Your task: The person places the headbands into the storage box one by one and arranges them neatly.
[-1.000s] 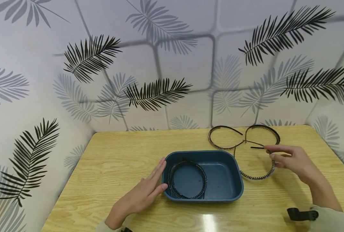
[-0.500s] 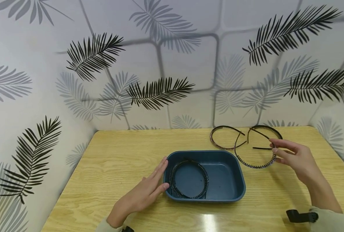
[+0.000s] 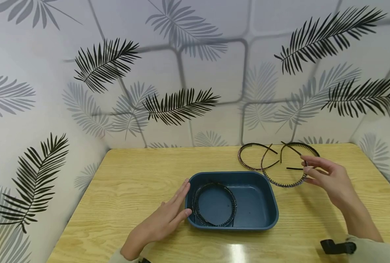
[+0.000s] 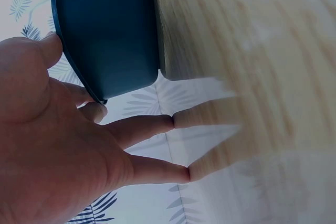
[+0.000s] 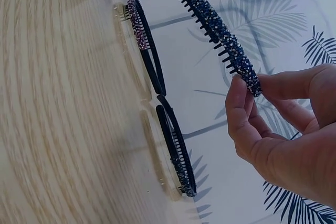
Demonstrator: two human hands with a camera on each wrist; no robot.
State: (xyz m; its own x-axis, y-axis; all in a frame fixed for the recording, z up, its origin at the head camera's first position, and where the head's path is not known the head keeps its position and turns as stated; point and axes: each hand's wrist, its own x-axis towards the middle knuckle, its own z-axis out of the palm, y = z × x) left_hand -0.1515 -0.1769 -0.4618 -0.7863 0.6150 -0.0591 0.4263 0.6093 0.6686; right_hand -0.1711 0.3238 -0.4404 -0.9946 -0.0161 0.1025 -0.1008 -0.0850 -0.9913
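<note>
Headband [image 5: 218, 31] in right grip [image 3: 333, 179], seemingly off-centre

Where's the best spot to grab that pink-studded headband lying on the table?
Probably the studded curve of the pink-studded headband, pinched from above, thumb outside the loop and a finger inside. It lies flat on the table, and that curve looks thicker than its slim ends.

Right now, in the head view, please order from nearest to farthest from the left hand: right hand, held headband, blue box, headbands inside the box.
1. Blue box: touching the left hand.
2. Headbands inside the box: at its left end.
3. Held headband: further right.
4. Right hand: farthest right, pinching that headband.
</note>
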